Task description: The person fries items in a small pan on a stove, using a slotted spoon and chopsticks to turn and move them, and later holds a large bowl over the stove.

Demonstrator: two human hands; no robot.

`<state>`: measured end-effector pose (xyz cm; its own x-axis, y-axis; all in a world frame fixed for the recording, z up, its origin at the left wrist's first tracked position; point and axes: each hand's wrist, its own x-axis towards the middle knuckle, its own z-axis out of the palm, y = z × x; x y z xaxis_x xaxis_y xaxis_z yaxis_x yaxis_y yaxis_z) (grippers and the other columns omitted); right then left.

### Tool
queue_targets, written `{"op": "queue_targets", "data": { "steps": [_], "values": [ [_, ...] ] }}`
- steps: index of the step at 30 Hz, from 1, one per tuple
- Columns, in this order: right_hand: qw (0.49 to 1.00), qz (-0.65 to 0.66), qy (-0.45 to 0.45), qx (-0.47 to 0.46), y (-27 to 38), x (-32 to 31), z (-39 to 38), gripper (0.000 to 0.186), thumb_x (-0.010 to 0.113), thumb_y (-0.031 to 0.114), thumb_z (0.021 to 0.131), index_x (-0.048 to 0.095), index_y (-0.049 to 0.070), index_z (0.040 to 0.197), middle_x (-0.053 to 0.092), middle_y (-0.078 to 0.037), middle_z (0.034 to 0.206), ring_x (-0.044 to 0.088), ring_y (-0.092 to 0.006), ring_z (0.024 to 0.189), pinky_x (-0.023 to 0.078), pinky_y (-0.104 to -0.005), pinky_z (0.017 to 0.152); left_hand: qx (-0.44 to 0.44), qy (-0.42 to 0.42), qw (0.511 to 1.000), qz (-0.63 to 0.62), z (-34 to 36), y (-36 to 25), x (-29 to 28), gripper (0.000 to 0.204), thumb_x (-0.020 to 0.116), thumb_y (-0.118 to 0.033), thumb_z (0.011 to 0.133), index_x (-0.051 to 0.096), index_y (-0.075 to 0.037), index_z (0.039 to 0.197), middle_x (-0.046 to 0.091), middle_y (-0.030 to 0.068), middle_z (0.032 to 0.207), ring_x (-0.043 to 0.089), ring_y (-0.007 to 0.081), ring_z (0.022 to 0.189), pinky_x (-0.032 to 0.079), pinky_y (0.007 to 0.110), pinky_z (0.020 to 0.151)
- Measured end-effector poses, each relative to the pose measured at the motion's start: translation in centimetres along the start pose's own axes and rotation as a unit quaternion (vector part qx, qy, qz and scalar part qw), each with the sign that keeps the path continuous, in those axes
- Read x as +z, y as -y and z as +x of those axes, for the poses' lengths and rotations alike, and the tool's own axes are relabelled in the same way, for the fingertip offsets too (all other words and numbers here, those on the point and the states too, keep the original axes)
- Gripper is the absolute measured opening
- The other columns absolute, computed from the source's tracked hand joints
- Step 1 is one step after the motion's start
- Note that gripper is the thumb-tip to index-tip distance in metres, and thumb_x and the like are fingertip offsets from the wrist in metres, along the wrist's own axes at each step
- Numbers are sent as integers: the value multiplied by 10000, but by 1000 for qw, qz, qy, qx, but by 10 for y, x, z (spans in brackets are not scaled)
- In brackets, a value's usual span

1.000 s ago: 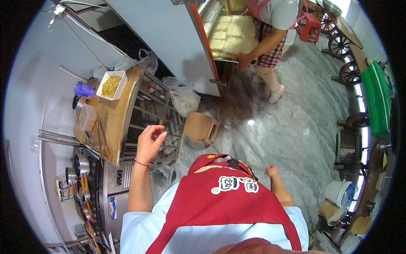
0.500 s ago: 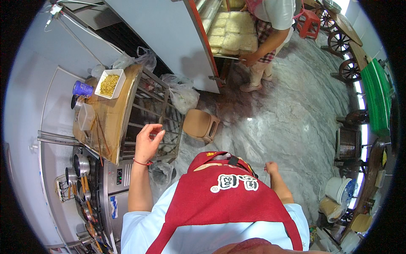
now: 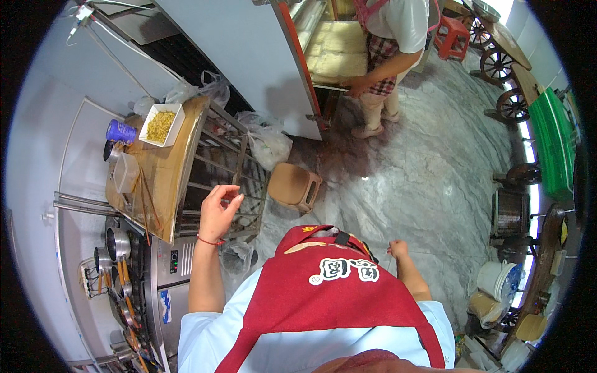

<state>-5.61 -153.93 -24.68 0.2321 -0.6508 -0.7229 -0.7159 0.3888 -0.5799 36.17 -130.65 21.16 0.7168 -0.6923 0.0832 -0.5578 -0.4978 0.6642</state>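
The left hand [image 3: 220,210] is raised left of centre, its fingers bent and the thumb apart from them, with nothing visible in the grip. It appears over the dark metal rack [image 3: 239,163], between the wooden counter [image 3: 171,180] and the brown stool [image 3: 290,184]; no contact shows. The right hand [image 3: 397,248], right of centre, is small and partly turned away over the marble floor [image 3: 429,186], its fingers seemingly curled; I cannot tell whether its grip is closed or holds anything.

On the counter, at the left of the frame, stand a white dish of yellowish food [image 3: 163,124] and a clear tub [image 3: 127,173], both well apart from the left hand. At top centre, a co-worker's hand [image 3: 357,86] is at the edge of a tray of pale slabs [image 3: 336,53].

The wearer's step looks like a pause with no handling under way; taking up any of these things would call for a longer reach and a definite grasp.
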Motion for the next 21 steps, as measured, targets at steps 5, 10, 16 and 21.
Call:
{"op": "queue_targets", "data": {
  "steps": [5,10,16,21],
  "values": [
    [1000,9,-11,8,2,2,-2,185,532,134,763,591,-40,742,606,-130,603,596,-211,503,493,-341,511,-3,-7,1000,-6,-3,4,-1,185,651,-96,773,606,-15,933,583,57,840,583,119,723,461,234,604],
    [1000,-16,-11,-12,-6,4,6,215,526,173,752,596,-22,696,609,-121,580,600,-213,502,481,-346,527,-3,-4,1000,-2,-2,5,-1,190,654,-107,771,609,-19,934,587,57,844,582,120,725,456,233,607],
    [1000,-13,-3,-9,7,3,2,151,526,86,785,571,-57,786,586,-128,608,570,-205,477,503,-324,456,-3,-9,1000,-3,-4,9,-2,190,656,-110,770,610,-22,931,588,59,841,581,121,723,453,230,606],
    [1000,-4,8,-16,23,4,6,194,536,134,795,582,-54,787,593,-102,612,568,-182,491,495,-319,480,-3,-4,1000,2,-2,14,4,185,656,-112,769,611,-23,925,586,61,832,580,123,721,453,232,598]
  ]
}}
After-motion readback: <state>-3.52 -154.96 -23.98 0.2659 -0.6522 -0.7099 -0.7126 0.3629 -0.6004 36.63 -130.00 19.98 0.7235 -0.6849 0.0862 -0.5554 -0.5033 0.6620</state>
